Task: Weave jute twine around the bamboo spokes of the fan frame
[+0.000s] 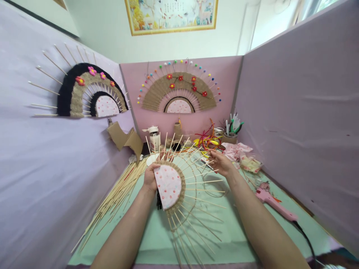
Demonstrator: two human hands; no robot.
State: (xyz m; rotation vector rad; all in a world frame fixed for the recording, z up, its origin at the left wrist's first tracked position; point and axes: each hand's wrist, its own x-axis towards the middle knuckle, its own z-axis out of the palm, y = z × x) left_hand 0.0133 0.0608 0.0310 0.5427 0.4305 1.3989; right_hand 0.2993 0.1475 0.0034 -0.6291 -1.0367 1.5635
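Observation:
A half-round fan piece (169, 186) with pink dotted cloth, a woven twine border and thin sticks radiating from it is tilted over the table. My left hand (152, 177) grips its straight edge near the top, thumb on the cloth. My right hand (220, 162) is raised to the right, by the tips of the upper right sticks, with its fingers bent together; what they hold is too small to make out. Loose twine (195, 194) loops across the sticks. Something black hangs behind the straight edge.
A pile of thin sticks (114, 194) lies at left. A pink glue gun (276, 205) with a black cord is at right. Behind are a white-lidded bottle (154, 140), red pipe cleaners (206, 138) and pink cloth (237, 150). Finished fans (157, 87) hang on the partitions.

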